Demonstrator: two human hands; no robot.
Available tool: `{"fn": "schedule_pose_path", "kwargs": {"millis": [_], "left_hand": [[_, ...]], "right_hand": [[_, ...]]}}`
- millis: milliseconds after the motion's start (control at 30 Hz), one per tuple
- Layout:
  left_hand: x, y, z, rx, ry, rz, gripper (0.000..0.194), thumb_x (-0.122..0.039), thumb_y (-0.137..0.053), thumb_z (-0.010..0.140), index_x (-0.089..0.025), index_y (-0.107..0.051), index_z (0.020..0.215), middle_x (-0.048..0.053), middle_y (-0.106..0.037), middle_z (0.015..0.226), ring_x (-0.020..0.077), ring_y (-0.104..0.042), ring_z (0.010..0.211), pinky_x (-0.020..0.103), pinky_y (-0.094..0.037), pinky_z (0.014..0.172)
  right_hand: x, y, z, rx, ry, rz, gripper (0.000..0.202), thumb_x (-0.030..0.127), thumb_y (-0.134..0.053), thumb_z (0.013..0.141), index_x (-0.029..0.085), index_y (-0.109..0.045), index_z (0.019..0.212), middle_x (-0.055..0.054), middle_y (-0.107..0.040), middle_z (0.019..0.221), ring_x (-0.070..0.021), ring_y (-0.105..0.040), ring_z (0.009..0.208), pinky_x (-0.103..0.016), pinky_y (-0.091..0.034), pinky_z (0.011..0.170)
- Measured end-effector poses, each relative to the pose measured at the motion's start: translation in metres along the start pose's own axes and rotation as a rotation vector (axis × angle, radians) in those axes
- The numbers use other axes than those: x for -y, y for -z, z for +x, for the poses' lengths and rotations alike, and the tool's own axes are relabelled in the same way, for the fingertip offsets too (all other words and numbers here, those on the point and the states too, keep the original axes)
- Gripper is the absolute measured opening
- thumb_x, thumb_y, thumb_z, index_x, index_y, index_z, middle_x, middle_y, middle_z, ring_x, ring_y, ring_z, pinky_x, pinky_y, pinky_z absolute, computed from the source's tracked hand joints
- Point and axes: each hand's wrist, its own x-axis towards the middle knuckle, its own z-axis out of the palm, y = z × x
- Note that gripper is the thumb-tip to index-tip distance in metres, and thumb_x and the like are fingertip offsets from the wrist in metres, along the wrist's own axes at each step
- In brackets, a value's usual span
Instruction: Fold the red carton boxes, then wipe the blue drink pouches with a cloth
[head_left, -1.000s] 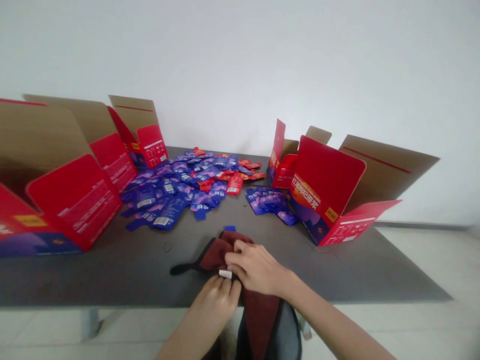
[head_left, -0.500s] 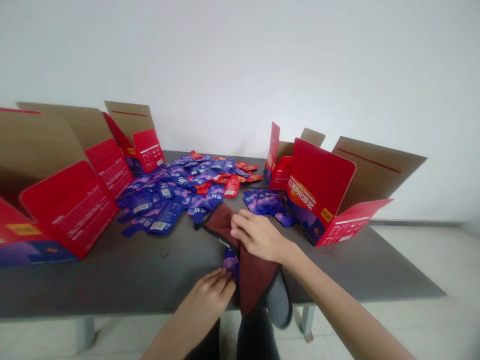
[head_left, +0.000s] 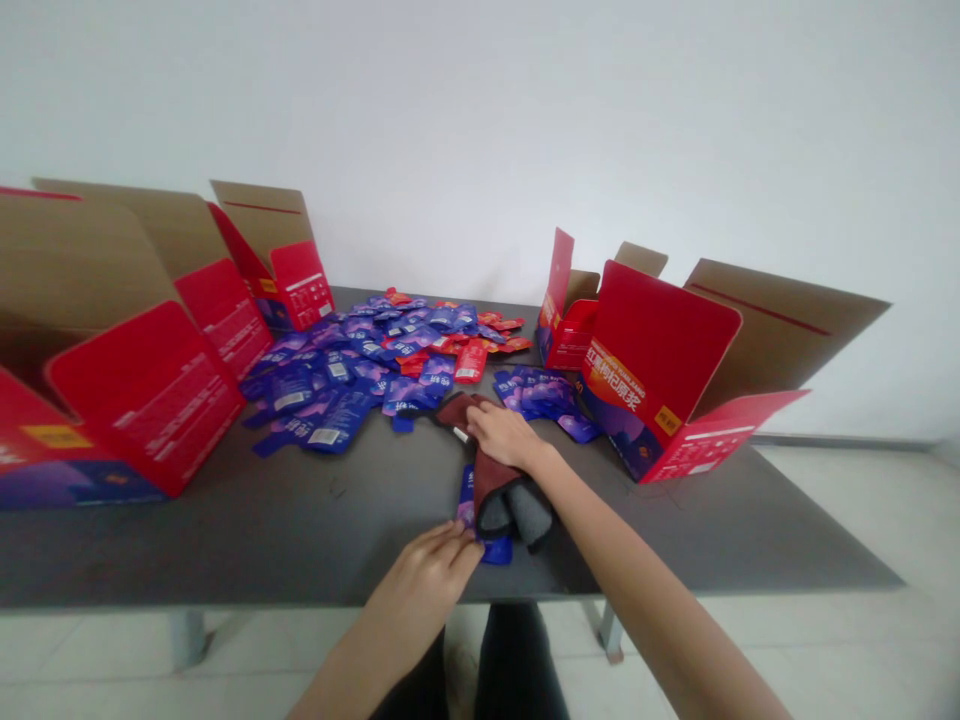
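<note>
My right hand (head_left: 501, 432) has its fingers closed on a maroon cloth (head_left: 491, 478) with dark edging and a grey underside. The cloth lies bunched over a small blue-purple pouch (head_left: 466, 498) near the table's front edge, covering part of it. My left hand (head_left: 439, 565) pinches or presses the pouch's near left edge, fingers together; the fingertips are partly hidden. A blue corner of pouch (head_left: 497, 551) sticks out beneath the cloth, and I cannot tell whether it belongs to the same pouch. Beyond the hands lies a heap of blue pouches (head_left: 337, 415).
Red pouches (head_left: 471, 361) mix into the heap's right side. A smaller group of blue pouches (head_left: 541, 392) lies beside an open red carton (head_left: 660, 360) on the right. More open cartons (head_left: 150, 400) line the left of the grey table (head_left: 300, 540). A white wall stands behind.
My right hand has moved the cloth; its lower end, which hung over the table's front edge, now lies bunched on the tabletop. My left hand stays at the pouch. The view has shifted slightly.
</note>
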Motion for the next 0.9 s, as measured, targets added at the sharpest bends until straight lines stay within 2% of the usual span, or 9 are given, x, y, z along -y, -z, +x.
{"fn": "schedule_pose_path", "kwargs": {"millis": [100, 200, 267, 367, 433, 533, 633, 800, 900], "left_hand": [[-0.001, 0.002, 0.001, 0.052, 0.059, -0.035, 0.031, 0.003, -0.039, 0.08, -0.014, -0.059, 0.096, 0.008, -0.066, 0.101, 0.0163, -0.06, 0.099, 0.03, -0.045, 0.094], [0.0, 0.001, 0.001, 0.032, 0.023, -0.019, 0.034, 0.004, -0.04, 0.078, -0.013, -0.056, 0.104, 0.009, -0.065, 0.103, 0.019, -0.059, 0.101, 0.034, -0.047, 0.092], [0.0, 0.001, 0.001, 0.051, 0.012, -0.013, 0.032, 0.004, -0.041, 0.078, -0.012, -0.057, 0.101, 0.009, -0.065, 0.098, 0.0205, -0.06, 0.097, 0.037, -0.048, 0.089], [-0.002, 0.002, 0.001, 0.103, 0.038, -0.031, 0.025, 0.001, -0.042, 0.079, -0.014, -0.059, 0.089, 0.007, -0.065, 0.089, 0.0197, -0.061, 0.089, 0.035, -0.049, 0.085], [-0.003, 0.002, 0.001, 0.093, 0.025, -0.019, 0.024, 0.0, -0.042, 0.08, -0.014, -0.058, 0.091, 0.007, -0.065, 0.092, 0.0194, -0.06, 0.091, 0.035, -0.048, 0.088], [-0.001, -0.003, -0.001, -0.009, -0.046, 0.037, 0.026, -0.001, -0.041, 0.082, -0.012, -0.058, 0.099, 0.01, -0.065, 0.102, 0.0195, -0.058, 0.1, 0.034, -0.044, 0.094], [0.001, -0.007, -0.002, -0.099, -0.077, 0.059, 0.029, -0.002, -0.039, 0.083, -0.01, -0.057, 0.103, 0.011, -0.065, 0.105, 0.0193, -0.059, 0.102, 0.032, -0.044, 0.095], [-0.003, 0.001, 0.001, 0.017, 0.018, -0.015, 0.034, 0.0, -0.041, 0.081, -0.013, -0.057, 0.107, 0.008, -0.066, 0.103, 0.0188, -0.059, 0.101, 0.033, -0.045, 0.094], [-0.006, 0.006, 0.003, 0.086, 0.074, -0.048, 0.037, 0.001, -0.041, 0.08, -0.015, -0.056, 0.111, 0.008, -0.065, 0.106, 0.0178, -0.059, 0.101, 0.032, -0.045, 0.094]], "right_hand": [[0.006, 0.026, -0.017, -0.059, 0.032, 0.049, 0.02, 0.028, -0.029, 0.094, 0.019, -0.047, 0.097, -0.004, -0.053, 0.098, -0.0137, -0.052, 0.088, -0.024, -0.035, 0.071], [0.025, 0.04, -0.047, -0.084, 0.188, 0.153, 0.016, 0.03, -0.033, 0.093, 0.02, -0.046, 0.096, -0.002, -0.053, 0.092, -0.0123, -0.049, 0.081, -0.024, -0.034, 0.071], [0.036, 0.033, -0.061, -0.063, 0.258, 0.157, 0.015, 0.029, -0.042, 0.089, 0.02, -0.046, 0.1, -0.003, -0.053, 0.094, -0.0143, -0.047, 0.082, -0.026, -0.034, 0.073], [0.045, 0.008, -0.067, -0.031, 0.241, 0.073, 0.024, 0.03, -0.05, 0.083, 0.021, -0.049, 0.105, -0.006, -0.05, 0.098, -0.0183, -0.044, 0.09, -0.031, -0.033, 0.078], [0.045, -0.005, -0.063, -0.028, 0.24, 0.04, 0.02, 0.033, -0.047, 0.085, 0.022, -0.052, 0.101, -0.005, -0.049, 0.096, -0.0184, -0.043, 0.089, -0.032, -0.032, 0.077], [0.038, -0.014, -0.052, -0.007, 0.291, 0.008, 0.017, 0.031, -0.039, 0.089, 0.024, -0.053, 0.095, -0.004, -0.05, 0.09, -0.0169, -0.047, 0.086, -0.03, -0.033, 0.075], [0.025, -0.019, -0.028, 0.019, 0.209, 0.006, 0.017, 0.027, -0.037, 0.089, 0.023, -0.051, 0.099, -0.004, -0.052, 0.092, -0.0164, -0.052, 0.081, -0.028, -0.034, 0.071], [-0.002, -0.013, 0.011, -0.033, -0.007, 0.037, 0.018, 0.023, -0.038, 0.089, 0.015, -0.048, 0.102, -0.011, -0.053, 0.1, -0.0192, -0.055, 0.083, -0.028, -0.036, 0.069], [-0.003, 0.011, -0.001, -0.115, 0.003, 0.094, 0.012, 0.023, -0.038, 0.091, 0.016, -0.047, 0.094, -0.007, -0.053, 0.097, -0.0162, -0.052, 0.087, -0.026, -0.036, 0.073]]}}
